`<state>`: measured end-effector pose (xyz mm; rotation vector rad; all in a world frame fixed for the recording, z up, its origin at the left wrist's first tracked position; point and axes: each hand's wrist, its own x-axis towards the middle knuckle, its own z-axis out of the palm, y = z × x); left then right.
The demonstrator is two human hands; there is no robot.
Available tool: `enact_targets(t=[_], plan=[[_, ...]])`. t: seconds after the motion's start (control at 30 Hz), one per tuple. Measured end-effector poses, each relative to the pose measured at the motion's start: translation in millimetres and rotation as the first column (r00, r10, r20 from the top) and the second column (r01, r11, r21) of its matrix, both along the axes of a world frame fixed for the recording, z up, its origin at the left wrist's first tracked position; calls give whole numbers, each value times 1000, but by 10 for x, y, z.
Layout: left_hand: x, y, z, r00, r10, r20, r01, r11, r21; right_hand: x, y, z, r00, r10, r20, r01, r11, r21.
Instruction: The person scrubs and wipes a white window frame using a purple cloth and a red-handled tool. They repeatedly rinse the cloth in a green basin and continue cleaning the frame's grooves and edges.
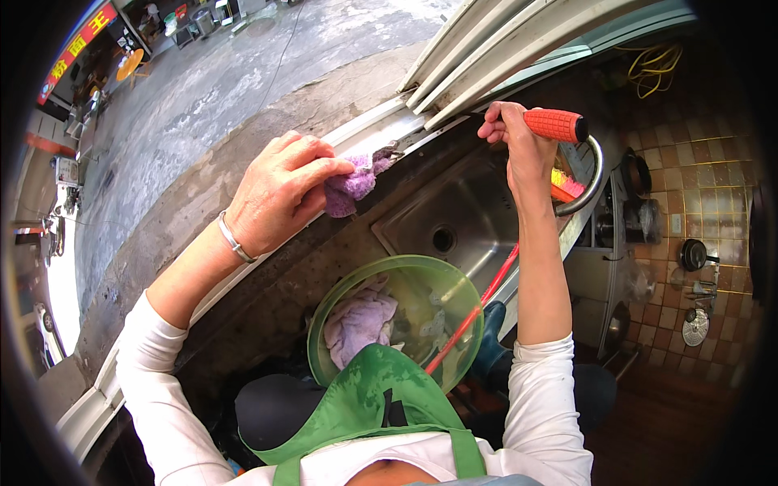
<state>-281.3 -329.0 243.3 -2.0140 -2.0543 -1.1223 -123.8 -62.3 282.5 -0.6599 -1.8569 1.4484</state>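
Note:
My left hand (282, 188), with a metal bangle at the wrist, pinches a damp-looking purple cloth (351, 187) against the white sliding-window track (368, 129). The cloth's far end is dark with grime. In my right hand (527, 152) is a tool with a ribbed red-orange handle (552, 124) and a black end cap. Its thin dark shaft points left toward the foot of the window panels (486, 58); the tip is hard to make out. Below my hands, a translucent green basin (315, 340) holds a pale purple cloth (361, 319) and what looks like water.
A stainless steel sink (474, 206) lies beyond the basin, beside a curved metal pipe (598, 176). A red hose (459, 334) runs into the basin. Something yellow and pink (566, 182) sits behind my right forearm. Pans hang on the tiled wall (717, 212). Outside is concrete pavement (200, 115).

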Motion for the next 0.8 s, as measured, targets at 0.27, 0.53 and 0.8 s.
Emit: enact_targets(t=[0.27, 0.53, 0.8], plan=[[32, -12, -127, 996, -43, -72, 38, 997, -66, -108, -64, 48, 980, 117, 162, -113, 993, -35], [31, -24, -162, 997, -29, -69, 28, 999, -21, 43, -64, 373, 991, 109, 74, -107, 994, -36], [11, -10, -191, 998, -33, -57, 32, 999, -5, -70, 24, 3, 995, 26, 97, -29, 999, 28]])
